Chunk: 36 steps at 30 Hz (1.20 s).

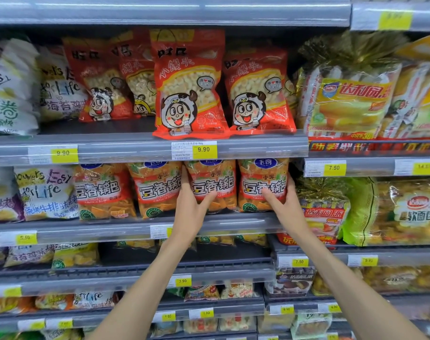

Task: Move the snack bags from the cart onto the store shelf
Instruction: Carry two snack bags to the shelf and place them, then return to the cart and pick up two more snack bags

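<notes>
Several orange-red snack bags stand in a row on the second shelf (135,227). My left hand (193,204) grips the third bag (212,185) at its left edge, thumb across the lower front. My right hand (281,201) holds the rightmost bag (263,185), thumb on the front and fingers round its right edge. Both bags stand upright on the shelf, side by side and touching. The cart is out of view.
Red bags with a cartoon face (189,94) fill the shelf above. White bags (47,192) stand left of the orange row, gold-wrapped cake packs (324,212) to the right. Price rails with yellow tags (204,149) front each shelf; lower shelves hold small snack packs.
</notes>
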{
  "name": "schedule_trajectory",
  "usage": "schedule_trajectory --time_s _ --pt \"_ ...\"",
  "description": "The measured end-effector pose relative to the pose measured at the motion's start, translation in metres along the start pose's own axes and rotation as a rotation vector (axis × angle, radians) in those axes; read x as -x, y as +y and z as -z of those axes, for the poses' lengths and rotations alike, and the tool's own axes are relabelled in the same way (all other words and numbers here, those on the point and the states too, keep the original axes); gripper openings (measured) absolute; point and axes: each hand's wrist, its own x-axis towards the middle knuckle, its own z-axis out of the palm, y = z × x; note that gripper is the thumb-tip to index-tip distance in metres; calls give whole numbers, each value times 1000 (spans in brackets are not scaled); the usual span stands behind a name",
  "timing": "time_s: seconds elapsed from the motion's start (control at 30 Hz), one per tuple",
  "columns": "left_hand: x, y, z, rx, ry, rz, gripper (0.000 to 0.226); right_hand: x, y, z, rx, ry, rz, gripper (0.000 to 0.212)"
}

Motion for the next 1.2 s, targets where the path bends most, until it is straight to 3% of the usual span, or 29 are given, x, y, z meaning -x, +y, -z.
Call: schedule_trajectory --time_s 0.1,0.27,0.4,0.7,0.83,1.03,1.2 --pt "7 5 -4 -73 48 -24 72 -2 6 2 30 7 11 103" --pt "12 11 -5 -147 126 -127 85 -2 5 3 82 38 23 108" --pt "22 3 0 -175 101 -155 86 11 6 9 214 46 77 96" --pt "67 -39 49 -498 20 -428 65 50 18 26 757 -27 680 54" --pt "112 -71 82 -601 15 -375 63 63 10 -6 709 -332 837 44" --pt "196 -117 166 -756 -6 -95 72 96 -11 -111 753 -868 777 66" --pt "273 -152 264 -906 -19 249 94 140 -54 -228 809 -1122 842 88"
